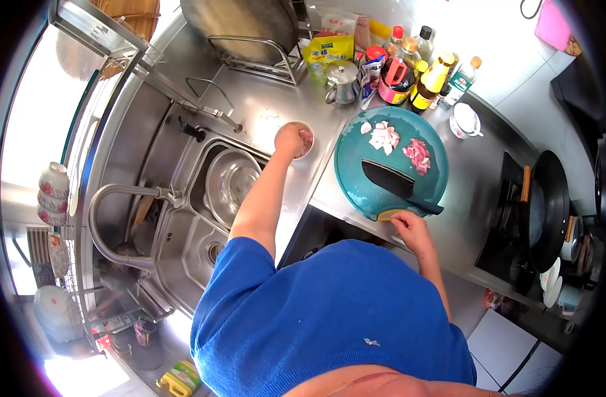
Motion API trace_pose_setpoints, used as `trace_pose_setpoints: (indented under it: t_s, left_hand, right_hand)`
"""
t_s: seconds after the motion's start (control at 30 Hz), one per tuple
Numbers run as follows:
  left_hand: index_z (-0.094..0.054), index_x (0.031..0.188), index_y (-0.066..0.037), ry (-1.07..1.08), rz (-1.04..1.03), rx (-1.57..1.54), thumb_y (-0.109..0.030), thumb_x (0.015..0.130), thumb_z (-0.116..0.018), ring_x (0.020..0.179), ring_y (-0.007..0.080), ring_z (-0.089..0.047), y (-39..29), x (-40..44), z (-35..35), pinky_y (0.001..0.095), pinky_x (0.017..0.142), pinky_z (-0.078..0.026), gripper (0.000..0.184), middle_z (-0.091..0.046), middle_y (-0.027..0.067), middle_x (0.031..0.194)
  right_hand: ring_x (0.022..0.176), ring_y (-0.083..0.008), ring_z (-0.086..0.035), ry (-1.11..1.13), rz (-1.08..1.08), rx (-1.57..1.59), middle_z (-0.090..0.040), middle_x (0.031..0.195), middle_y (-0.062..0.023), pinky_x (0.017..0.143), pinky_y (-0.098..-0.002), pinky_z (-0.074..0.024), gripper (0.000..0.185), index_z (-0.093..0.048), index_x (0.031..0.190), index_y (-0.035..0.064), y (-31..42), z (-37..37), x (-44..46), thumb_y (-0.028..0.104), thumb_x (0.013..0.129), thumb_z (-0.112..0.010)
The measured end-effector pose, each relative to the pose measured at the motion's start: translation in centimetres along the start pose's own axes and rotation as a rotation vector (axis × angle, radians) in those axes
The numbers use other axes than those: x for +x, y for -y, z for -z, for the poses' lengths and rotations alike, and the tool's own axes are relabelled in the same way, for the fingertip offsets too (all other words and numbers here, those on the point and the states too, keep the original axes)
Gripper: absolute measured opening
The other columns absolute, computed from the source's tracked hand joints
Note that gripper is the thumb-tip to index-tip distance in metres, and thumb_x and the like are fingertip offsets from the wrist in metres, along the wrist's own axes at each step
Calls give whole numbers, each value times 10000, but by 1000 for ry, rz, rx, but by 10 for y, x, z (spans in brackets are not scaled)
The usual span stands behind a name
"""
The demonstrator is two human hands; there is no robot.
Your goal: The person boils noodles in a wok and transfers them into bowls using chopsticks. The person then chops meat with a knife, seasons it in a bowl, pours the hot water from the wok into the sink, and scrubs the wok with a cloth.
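Observation:
My left hand (289, 140) reaches into a small bowl (310, 151) on the steel counter, its fingers on pinkish meat (305, 137); how they are closed is hidden. At the near edge of a round green cutting board (356, 155), my right hand (409, 228) is beside the board's yellow handle (386, 215), fingers curled near it. A cleaver (388, 178) with a dark blade lies on the board. Beyond the blade sit pale sliced pieces (384, 137) and, to their right, a small pile of red meat pieces (417, 156).
A double sink (184, 248) holding a metal basin (231, 185) is at left. Bottles (432, 83), a metal pot (343, 83) and a white bowl (465, 121) stand behind the board. A black wok (546, 208) is on the stove at right.

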State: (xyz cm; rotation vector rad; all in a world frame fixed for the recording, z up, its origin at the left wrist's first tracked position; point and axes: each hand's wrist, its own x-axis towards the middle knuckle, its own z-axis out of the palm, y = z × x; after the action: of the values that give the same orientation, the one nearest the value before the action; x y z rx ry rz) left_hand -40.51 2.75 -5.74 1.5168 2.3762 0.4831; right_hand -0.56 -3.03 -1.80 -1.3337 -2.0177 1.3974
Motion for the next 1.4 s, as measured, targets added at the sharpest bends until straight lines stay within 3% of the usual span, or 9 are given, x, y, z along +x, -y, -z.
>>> trace_pose_setpoints:
  t_s: [0.1,0.27,0.37,0.57,0.73,0.97,1.1,1.23,1.4]
  left_hand:
    - [-667,923,-159,79,-44,-120,-81,613,-675,885,289,-575,0,-5,30,350,764,-466,320,-574,134,912]
    - [-653,939,-164,109,-230,53,-90,589,-691,894,301,-571,0,-16,64,369,796,-474,360,-567,121,967]
    - [-645,943,-169,162,-74,99,-125,589,-702,911,313,-565,-6,-18,48,388,826,-468,361,-572,126,1003]
    - [-646,894,-148,-202,-258,66,-124,676,-611,885,327,-572,16,-4,-17,403,775,-465,222,-579,156,1025]
    - [-590,953,-101,-48,-42,21,-49,641,-621,880,336,-569,-4,-14,27,401,772,-467,318,-573,167,986]
    - [-573,1071,-128,77,-127,-220,-109,572,-714,886,316,-578,-2,-18,60,376,787,-474,518,-554,165,996]
    - [-631,999,-164,177,-16,-104,-195,569,-728,934,308,-563,16,-9,24,366,818,-465,442,-551,131,1060]
    - [-649,959,-197,-107,-208,157,-157,654,-647,987,302,-540,9,-5,-17,357,844,-448,307,-564,109,1078]
    - [-658,931,-233,190,-41,131,-179,682,-619,975,281,-544,15,12,-11,369,821,-459,258,-552,94,1065]
  right_hand:
    - [597,-134,-552,-18,-83,24,-596,714,-71,573,-260,-442,159,-617,878,4,1,2,-6,145,814,-581]
    - [575,-132,-547,-8,-175,72,-590,673,-82,557,-266,-437,159,-621,876,10,7,7,-9,150,811,-583]
    - [566,-114,-541,6,-172,68,-583,668,-73,541,-259,-430,163,-622,878,8,6,7,-6,154,816,-584]
    - [629,-180,-569,-3,-72,17,-610,721,-101,607,-290,-451,159,-620,870,7,1,1,-1,147,804,-585]
    - [649,-195,-577,-13,-84,28,-615,757,-109,623,-297,-454,169,-623,879,11,-4,2,-2,156,801,-586]
    - [625,-176,-571,5,-168,16,-604,749,-106,599,-291,-452,167,-621,880,11,0,10,-3,155,804,-585]
    - [651,-196,-578,12,-142,15,-609,767,-111,621,-295,-454,169,-619,873,10,-2,10,-1,161,805,-583]
    - [678,-218,-583,27,-110,-5,-615,778,-116,641,-303,-455,168,-624,877,20,-1,7,1,164,802,-584]
    - [588,-109,-552,27,-59,-27,-590,753,-52,557,-243,-446,145,-610,890,2,-7,5,1,124,818,-580]
